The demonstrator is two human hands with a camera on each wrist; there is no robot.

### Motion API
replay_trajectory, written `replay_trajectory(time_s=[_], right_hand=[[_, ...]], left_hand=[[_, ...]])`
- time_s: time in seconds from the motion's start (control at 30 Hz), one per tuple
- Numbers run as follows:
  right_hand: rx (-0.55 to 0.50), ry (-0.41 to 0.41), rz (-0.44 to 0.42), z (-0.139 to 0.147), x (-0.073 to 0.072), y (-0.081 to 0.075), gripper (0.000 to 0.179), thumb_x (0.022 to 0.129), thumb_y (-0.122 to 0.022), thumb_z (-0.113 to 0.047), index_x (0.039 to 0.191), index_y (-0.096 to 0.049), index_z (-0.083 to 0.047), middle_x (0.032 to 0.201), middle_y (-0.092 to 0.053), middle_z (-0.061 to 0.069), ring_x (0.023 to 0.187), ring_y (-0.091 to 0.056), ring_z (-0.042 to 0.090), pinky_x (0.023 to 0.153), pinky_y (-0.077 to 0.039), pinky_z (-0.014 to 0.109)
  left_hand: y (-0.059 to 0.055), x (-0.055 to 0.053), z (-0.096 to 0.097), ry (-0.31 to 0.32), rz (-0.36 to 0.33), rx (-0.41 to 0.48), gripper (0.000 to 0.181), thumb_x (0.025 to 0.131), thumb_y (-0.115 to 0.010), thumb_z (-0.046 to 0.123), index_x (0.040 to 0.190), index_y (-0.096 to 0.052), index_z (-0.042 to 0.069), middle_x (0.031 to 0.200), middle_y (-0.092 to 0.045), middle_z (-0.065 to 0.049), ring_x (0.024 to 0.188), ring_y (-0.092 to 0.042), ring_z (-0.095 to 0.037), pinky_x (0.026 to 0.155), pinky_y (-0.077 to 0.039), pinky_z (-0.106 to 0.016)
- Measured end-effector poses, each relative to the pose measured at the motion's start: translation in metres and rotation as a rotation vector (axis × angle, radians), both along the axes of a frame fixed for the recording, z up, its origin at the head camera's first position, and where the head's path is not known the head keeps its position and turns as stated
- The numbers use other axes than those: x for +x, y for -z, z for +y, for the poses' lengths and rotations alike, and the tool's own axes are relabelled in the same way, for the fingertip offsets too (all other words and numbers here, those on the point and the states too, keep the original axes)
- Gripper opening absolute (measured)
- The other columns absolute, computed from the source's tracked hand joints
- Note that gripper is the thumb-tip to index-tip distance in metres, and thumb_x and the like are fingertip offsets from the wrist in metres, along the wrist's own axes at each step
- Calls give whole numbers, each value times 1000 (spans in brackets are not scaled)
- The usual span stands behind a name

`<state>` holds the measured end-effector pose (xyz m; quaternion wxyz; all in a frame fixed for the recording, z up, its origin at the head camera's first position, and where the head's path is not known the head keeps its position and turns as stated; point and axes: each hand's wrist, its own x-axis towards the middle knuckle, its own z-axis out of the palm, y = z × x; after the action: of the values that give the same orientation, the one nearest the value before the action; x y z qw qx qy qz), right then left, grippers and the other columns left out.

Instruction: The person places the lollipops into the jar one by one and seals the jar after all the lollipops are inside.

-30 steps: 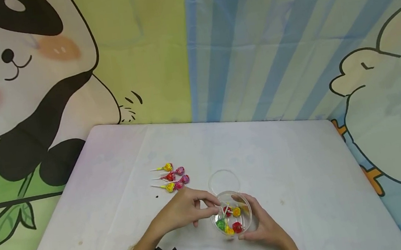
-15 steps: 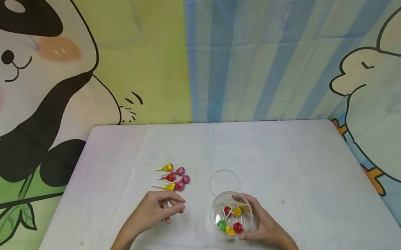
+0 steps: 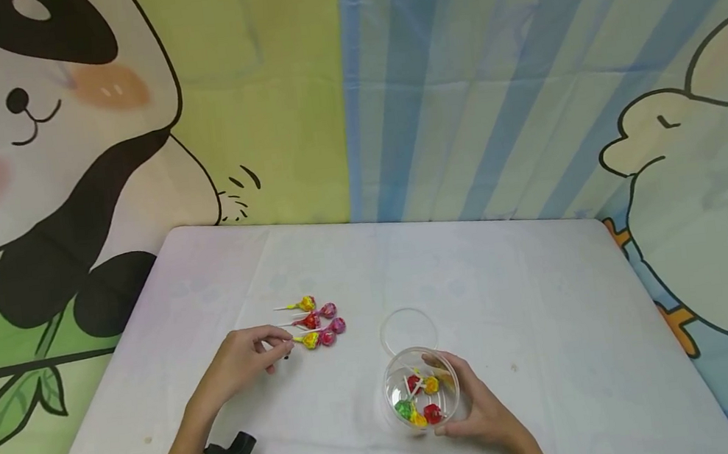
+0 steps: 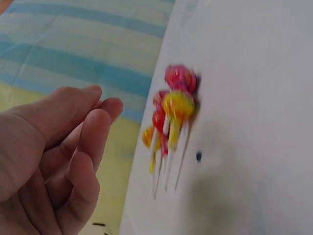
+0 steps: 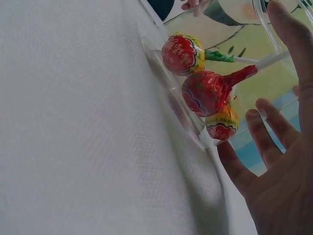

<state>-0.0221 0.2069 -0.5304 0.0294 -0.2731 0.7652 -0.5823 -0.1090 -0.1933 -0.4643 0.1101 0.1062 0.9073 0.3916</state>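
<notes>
Over the counter (image 3: 518,299), my right hand (image 3: 487,417) grips the cup (image 3: 447,400); my empty left hand (image 3: 249,354) could scatter crowded lollipops (image 3: 311,320) by fumbling.

Inspected: six wrapped lollipops (image 3: 310,322), yellow, red and pink, lying bunched on their sides, sticks toward the person's left; the left hand (image 3: 242,359) is at the nearest yellow one's stick, contact unconfirmed. Apart to the right, a clear open-topped tub (image 3: 393,382), gripped by the right hand (image 3: 480,413), contains red, yellow and green lollipops (image 3: 432,413).
</notes>
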Motion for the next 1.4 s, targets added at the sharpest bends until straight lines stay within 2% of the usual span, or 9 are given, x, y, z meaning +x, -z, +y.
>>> replay_trajectory(time_s=[0.2,0.37,0.5,0.7,0.9,1.03,1.2,1.3,1.4], right_hand=[[-3,-4,8,0,-1,0,101,64,-88,-9,145,-29,-1,146,-47,17,137,-41,6,114,-19,12],[1,11,9,1,1,-3,102,62,-88,-7,146,-29,-1,146,-47,15,137,-40,5,114,-19,12],[-7,13,14,1,3,-2,103,62,-88,-6,146,-29,0,145,-47,16,138,-39,5,114,-19,12],[-9,4,27,0,3,-1,103,62,-88,-8,146,-29,0,146,-47,16,138,-40,5,114,-19,11],[-16,3,28,1,1,-2,103,61,-88,-5,146,-29,0,146,-47,15,138,-40,6,114,-19,11],[-7,-4,14,1,0,-2,103,62,-88,-7,146,-29,0,147,-46,15,138,-40,8,115,-18,12],[8,0,5,1,-1,-2,102,63,-88,-7,145,-29,-1,146,-46,16,137,-41,8,115,-19,13],[18,10,-11,1,0,-1,101,63,-88,-8,146,-30,-3,146,-47,15,137,-41,5,114,-18,13],[28,14,-20,1,0,-1,101,63,-88,-8,146,-30,-4,146,-47,14,137,-40,4,114,-18,13]], left_hand=[[6,-39,-18,-10,112,-202,21,87,-73,25,105,-73,14,78,-70,2,55,-53,-11,54,-39,-25],[21,-71,-18,35,199,-300,22,86,-75,26,105,-74,15,95,-73,0,81,-64,-19,70,-49,-37],[32,-86,-16,89,178,-314,20,86,-75,26,103,-74,16,98,-72,-1,92,-64,-21,79,-51,-42],[39,-92,-19,73,138,-290,14,86,-74,25,98,-75,18,95,-70,1,84,-60,-16,73,-47,-35],[44,-94,-22,86,167,-230,11,87,-73,25,97,-75,21,91,-68,3,78,-54,-13,70,-40,-29],[49,-94,-25,80,207,-195,10,87,-73,24,96,-75,19,90,-69,3,75,-53,-13,68,-41,-28],[54,-93,-27,36,180,-60,14,89,-71,25,100,-74,17,96,-73,0,83,-63,-14,75,-52,-30],[53,-90,-26,-16,154,33,16,89,-71,26,102,-74,17,100,-74,-2,89,-67,-14,77,-54,-26],[50,-86,-24,-64,166,123,18,90,-69,29,103,-74,17,102,-75,-4,90,-68,-12,76,-53,-19]])
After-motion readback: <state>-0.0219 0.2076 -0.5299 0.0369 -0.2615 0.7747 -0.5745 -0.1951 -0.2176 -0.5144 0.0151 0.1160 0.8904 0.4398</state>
